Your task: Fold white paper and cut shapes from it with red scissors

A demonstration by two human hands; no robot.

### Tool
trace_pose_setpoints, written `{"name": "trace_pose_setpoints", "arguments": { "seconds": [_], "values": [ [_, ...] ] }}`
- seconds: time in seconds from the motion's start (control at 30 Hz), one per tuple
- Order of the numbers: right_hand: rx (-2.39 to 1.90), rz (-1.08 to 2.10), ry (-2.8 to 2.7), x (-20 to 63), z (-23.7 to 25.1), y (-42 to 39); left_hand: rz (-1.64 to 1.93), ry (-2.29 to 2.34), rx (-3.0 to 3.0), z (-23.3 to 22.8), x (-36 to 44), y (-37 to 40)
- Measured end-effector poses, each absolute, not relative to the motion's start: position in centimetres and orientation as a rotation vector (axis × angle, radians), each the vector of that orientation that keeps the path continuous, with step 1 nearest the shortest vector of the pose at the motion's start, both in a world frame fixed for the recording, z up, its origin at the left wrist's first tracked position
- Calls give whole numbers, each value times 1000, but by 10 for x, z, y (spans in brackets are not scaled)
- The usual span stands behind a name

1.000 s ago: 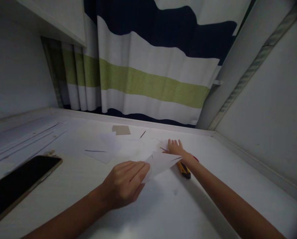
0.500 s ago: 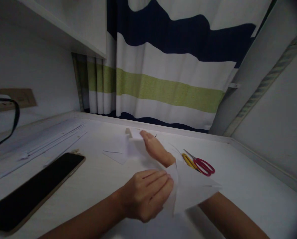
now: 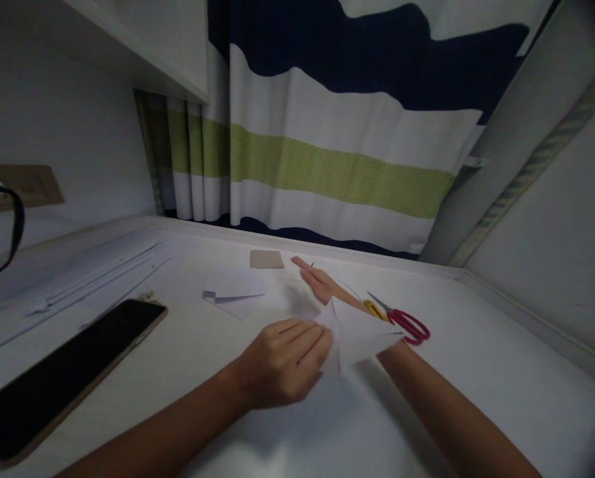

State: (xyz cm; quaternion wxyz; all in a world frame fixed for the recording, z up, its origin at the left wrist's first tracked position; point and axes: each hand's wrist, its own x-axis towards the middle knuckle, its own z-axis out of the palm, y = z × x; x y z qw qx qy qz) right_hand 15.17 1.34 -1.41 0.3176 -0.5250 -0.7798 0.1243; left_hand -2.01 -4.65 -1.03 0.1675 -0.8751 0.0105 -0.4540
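Note:
My left hand [image 3: 287,362] is closed on a folded piece of white paper [image 3: 362,335], which it holds up above the desk. The paper comes to a point at the top and juts out to the right, in front of my right forearm. Beyond it my right hand [image 3: 322,280] is stretched toward the back of the desk, fingers extended with nothing in them. Left of those fingers, a white paper piece [image 3: 240,284] lies over or just above another sheet. A small brown card [image 3: 266,259] rests near the back edge, close to my right fingertips.
Red-handled scissors [image 3: 410,324] and a yellow-handled tool [image 3: 374,309] lie right of my right forearm. A black phone [image 3: 73,378] is at the left, with white sheets [image 3: 98,282] behind it. A striped curtain [image 3: 337,172] hangs behind the desk [image 3: 481,345].
My right hand has let go of a white paper piece, now farther left, and drawn slightly right. The brown card is uncovered. My left hand with the folded paper has shifted slightly up and left.

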Motion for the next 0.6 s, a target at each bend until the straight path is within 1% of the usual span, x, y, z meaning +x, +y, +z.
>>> {"name": "trace_pose_setpoints", "arguments": {
  "seconds": [0.07,0.17,0.27,0.43,0.6],
  "values": [
    [-1438,433,-1812,190,-10,-7,-1195,-16,-2507,-13,-18,-45],
    [-1554,711,-1508,224,-14,-40,-954,-140,-2523,-21,-12,-46],
    [-1677,897,-1527,225,-21,-64,-715,-210,-2544,-31,-8,-49],
    [-1740,901,-1805,204,-30,-74,-435,-326,-2676,-40,-6,-53],
    [-1745,539,-1998,206,-37,-74,-337,-182,-2819,-36,-9,-49]
  ]
}}
